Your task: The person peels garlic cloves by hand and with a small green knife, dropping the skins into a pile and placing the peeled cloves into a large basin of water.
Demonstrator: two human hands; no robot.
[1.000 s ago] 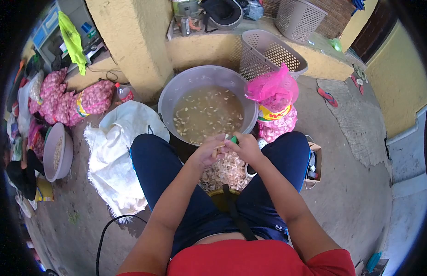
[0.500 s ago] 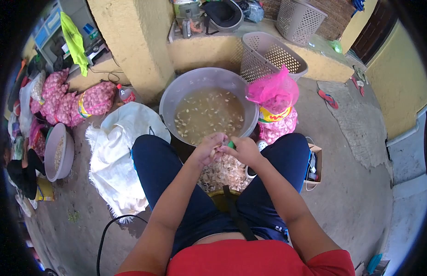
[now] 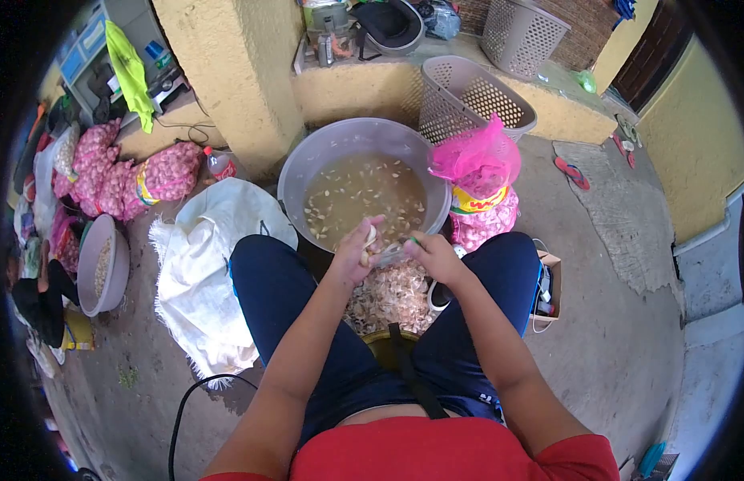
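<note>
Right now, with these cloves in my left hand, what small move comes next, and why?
I'd probably bring the left hand over the tub and drop the white clove in. It looks peeled, similar pale cloves are in the tub's water, and the hand is near the rim. The heap below looks like skins.

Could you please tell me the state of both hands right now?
Left hand: holding pale cloves.
Right hand: closed around a small green-handled tool.
</note>
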